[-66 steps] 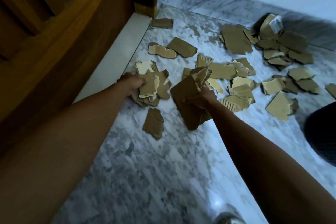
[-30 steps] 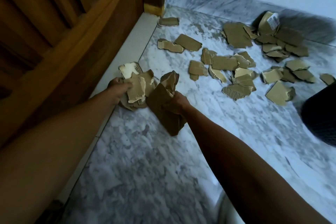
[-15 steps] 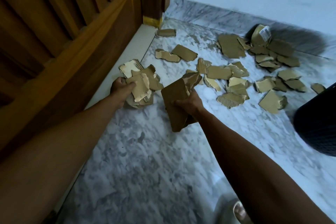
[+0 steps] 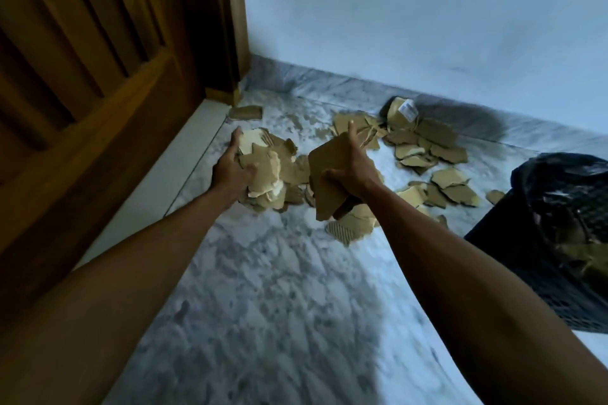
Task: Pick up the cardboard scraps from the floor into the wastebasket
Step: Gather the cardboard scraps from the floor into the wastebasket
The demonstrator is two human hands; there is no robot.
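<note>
Both handfuls are being raised off the marble floor point(image 4: 279, 289). Scraps point(image 4: 263, 171) are being clutched in the left hand point(image 4: 230, 171), a flat piece point(image 4: 329, 181) in the right hand point(image 4: 353, 168); the wastebasket point(image 4: 559, 240) is being kept right of them.

a home interior: marble floor point(image 4: 279, 289), wooden door point(image 4: 82, 76), plain painted wall point(image 4: 411, 16).

scraps point(image 4: 437, 151) on floor point(image 4: 269, 289) between door point(image 4: 82, 76) left, wastebasket point(image 4: 559, 240) right.

On my left stands a slatted wooden door point(image 4: 98, 69) above a pale threshold strip point(image 4: 171, 171), with grey-veined marble floor point(image 4: 279, 299) before me and a plain white wall point(image 4: 427, 16) over a marble skirting point(image 4: 329, 84) far ahead.
</note>
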